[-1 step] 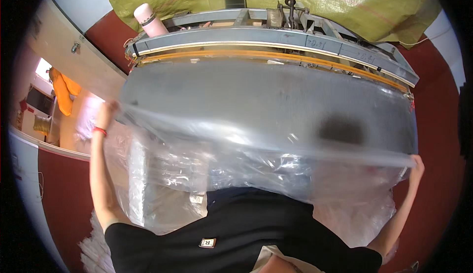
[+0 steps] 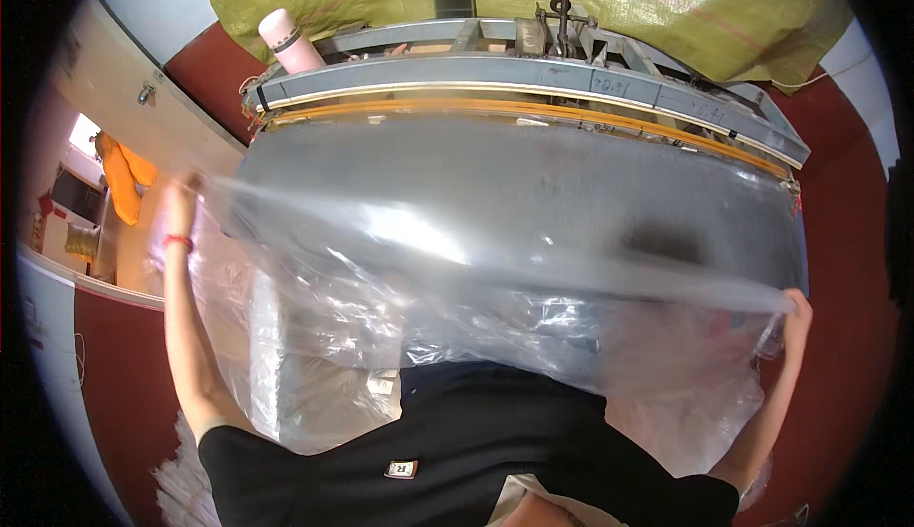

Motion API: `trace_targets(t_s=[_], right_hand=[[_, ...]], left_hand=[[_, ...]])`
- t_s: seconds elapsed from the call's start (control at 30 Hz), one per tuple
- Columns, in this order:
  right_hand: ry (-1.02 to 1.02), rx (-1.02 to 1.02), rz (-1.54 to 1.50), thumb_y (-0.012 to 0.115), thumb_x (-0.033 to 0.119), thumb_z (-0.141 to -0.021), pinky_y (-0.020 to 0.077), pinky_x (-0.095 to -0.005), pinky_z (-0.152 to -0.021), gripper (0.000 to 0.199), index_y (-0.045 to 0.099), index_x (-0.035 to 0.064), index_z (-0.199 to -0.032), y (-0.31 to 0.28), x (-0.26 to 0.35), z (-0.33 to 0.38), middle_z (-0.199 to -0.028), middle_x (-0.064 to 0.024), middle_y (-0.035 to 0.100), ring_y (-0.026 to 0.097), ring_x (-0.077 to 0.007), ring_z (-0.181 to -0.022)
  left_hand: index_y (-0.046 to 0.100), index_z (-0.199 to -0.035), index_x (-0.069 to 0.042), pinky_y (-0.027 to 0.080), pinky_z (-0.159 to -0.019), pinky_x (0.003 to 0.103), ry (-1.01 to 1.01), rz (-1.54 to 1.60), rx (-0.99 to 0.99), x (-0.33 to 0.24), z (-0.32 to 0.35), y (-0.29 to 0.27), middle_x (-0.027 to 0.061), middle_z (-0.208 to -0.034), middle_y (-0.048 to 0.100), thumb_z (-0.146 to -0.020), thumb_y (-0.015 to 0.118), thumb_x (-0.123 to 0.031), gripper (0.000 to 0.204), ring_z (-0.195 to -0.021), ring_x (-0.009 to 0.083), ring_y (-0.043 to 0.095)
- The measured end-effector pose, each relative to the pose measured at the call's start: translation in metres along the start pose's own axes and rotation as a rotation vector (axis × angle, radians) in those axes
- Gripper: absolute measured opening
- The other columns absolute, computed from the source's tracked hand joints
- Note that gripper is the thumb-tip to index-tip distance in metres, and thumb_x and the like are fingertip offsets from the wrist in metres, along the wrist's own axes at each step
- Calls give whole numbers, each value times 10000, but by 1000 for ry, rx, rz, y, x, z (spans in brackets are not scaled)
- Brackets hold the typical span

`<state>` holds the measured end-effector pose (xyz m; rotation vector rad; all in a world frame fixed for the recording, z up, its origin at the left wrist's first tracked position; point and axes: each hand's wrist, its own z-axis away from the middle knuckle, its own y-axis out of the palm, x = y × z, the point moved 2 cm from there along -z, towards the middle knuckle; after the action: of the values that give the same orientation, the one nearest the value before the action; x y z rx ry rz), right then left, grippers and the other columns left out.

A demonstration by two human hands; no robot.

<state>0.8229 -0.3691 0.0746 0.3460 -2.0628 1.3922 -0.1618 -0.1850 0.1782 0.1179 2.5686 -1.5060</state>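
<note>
Here I see my left hand (image 2: 179, 205) and right hand (image 2: 796, 310) each closed on an edge of a clear, crinkled plastic sheet (image 2: 457, 270), stretched wide across a smooth grey metal table (image 2: 533, 170). Far behind it sit a pink bottle (image 2: 289, 41) and green tarp (image 2: 666, 3).

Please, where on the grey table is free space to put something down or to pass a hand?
The grey table is bare between the yellow strip of the machine and the stretched clear plastic sheet. Nearer the person it is crowded: the left hand and right hand hold the sheet spread over crumpled plastic.
</note>
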Motion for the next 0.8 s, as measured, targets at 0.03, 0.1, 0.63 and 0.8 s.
trace_targets(t_s=[0.03, 0.1, 0.63, 0.8], right_hand=[[141, 65, -76, 402, -19, -769, 332, -208, -466, 128, 515, 15, -718, 21, 18, -7, -580, 2, 453, 419, -66, -515], [32, 115, -17, 422, -14, -751, 345, -222, -481, 107, 498, 18, -684, 54, 47, -22, -560, -10, 451, 423, -79, -517], [129, -136, 9, 614, 102, -734, 427, -253, -711, 256, 539, 28, -967, -59, 31, -116, -858, -19, 559, 525, -110, -780], [-801, -276, 498, 574, 27, -707, 367, -387, -857, 318, 539, 51, -1023, 79, 196, -70, -1072, -110, 525, 456, -276, -1046]], left_hand=[[598, -822, -1, 448, -660, 299, 118, -16, -402, -2, -22, -20, 100, -720, 590, -769, 506, -87, 136, -699, 207, 570], [563, -927, 11, 435, -721, 291, -185, -79, -720, -31, -60, -54, 104, -845, 584, -763, 543, -92, 195, -766, 193, 551], [305, -1303, -242, 181, -941, 571, -279, -188, 293, -31, -28, 226, 32, -1377, 247, -830, 373, -516, 550, -1266, 245, 222], [293, -1307, -256, 178, -936, 576, -263, -211, 276, 1, -23, 211, 28, -1381, 239, -845, 350, -503, 527, -1269, 245, 216]])
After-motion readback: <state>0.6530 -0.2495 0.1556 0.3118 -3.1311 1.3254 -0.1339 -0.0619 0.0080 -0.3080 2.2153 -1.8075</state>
